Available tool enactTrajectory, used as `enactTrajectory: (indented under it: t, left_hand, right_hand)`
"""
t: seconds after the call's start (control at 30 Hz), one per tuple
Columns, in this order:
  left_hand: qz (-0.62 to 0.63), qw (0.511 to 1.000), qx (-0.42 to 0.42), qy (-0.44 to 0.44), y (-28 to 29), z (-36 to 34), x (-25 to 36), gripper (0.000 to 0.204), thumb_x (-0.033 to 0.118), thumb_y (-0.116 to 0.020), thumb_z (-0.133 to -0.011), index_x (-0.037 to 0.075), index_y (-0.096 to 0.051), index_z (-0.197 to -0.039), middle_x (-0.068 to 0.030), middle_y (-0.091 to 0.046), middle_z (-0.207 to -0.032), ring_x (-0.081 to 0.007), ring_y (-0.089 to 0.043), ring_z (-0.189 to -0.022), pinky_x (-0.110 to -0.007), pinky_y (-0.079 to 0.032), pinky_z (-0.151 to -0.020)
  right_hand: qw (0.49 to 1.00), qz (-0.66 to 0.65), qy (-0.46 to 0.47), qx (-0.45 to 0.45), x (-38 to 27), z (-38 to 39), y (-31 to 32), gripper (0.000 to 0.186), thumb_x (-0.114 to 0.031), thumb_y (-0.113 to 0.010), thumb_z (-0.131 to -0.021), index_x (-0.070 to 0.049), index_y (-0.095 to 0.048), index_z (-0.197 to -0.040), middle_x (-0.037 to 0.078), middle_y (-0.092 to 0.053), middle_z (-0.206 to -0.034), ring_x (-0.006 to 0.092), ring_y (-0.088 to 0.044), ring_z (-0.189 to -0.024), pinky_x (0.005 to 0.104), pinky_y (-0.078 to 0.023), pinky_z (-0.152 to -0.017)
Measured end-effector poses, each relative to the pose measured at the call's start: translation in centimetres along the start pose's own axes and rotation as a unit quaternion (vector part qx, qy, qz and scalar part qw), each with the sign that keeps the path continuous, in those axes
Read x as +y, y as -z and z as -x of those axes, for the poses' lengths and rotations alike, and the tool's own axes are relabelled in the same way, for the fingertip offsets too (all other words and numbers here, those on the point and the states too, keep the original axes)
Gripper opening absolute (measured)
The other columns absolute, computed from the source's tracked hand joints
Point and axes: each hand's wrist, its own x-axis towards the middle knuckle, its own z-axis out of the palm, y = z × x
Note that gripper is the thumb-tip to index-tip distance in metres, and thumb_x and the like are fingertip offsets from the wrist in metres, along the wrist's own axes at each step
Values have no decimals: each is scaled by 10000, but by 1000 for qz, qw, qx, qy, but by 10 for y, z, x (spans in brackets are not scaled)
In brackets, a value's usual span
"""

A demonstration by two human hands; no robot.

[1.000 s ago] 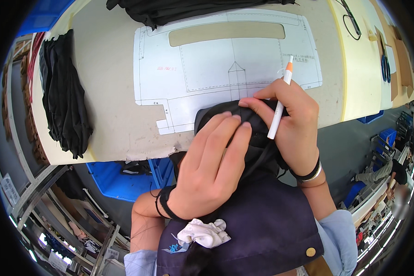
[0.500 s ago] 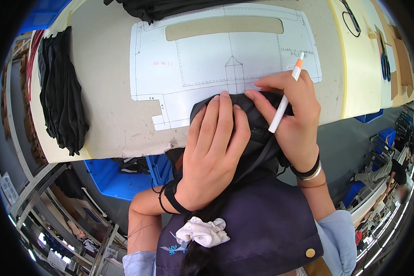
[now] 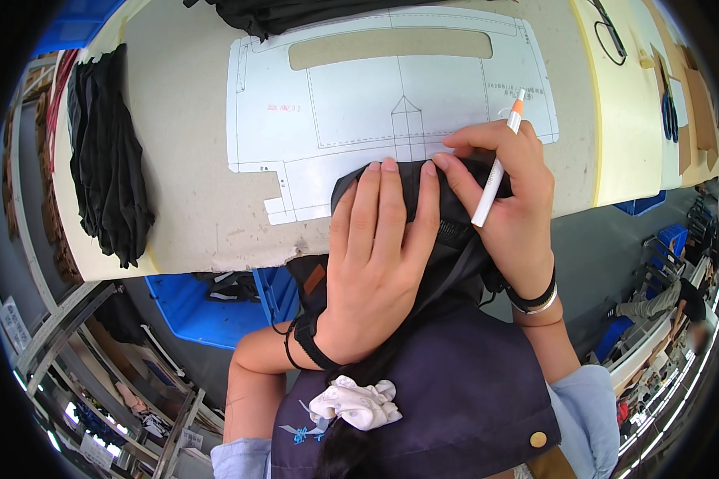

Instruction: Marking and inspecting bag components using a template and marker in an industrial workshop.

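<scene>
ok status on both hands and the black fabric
Left hand laid on black fabric. Right hand at fabric's upper edge, white pen held. Fabric covers part of white pattern sheet below.

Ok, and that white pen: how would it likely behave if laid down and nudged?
The white pen, held in the right hand, would probably roll, since its barrel looks rounded. It seems stiff, being straight along its length. It's likely light, given how slim it is.
</scene>
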Motion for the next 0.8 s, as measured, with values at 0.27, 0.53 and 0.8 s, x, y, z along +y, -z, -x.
enactTrajectory:
  t: [0.27,0.53,0.8]
  left_hand:
    - [-20,1000,21,1,-8,3,2,445,40,-546,-822,45,-600,-1264,-240,-487,-1312,-365,-489,-1219,-445,-469,-961]
    - [-3,1000,22,22,-7,4,6,469,40,-549,-816,49,-591,-1283,-237,-485,-1313,-366,-481,-1224,-437,-462,-969]
    - [20,999,28,39,-7,6,6,499,28,-551,-794,70,-590,-1290,-244,-500,-1294,-361,-491,-1217,-425,-467,-968]
  right_hand:
    - [1000,-2,-14,-5,-1,0,1,228,-57,-764,-756,-129,-662,-947,-17,-627,-790,194,-509,-772,324,-366,-733]
    - [985,-148,-84,2,-5,-5,9,233,-211,-702,-899,-78,-651,-1084,55,-622,-822,151,-552,-793,276,-438,-747]
    - [952,-299,-57,28,-28,-9,-3,111,-65,-638,-915,3,-572,-857,18,-579,-780,26,-483,-602,172,-344,-480]
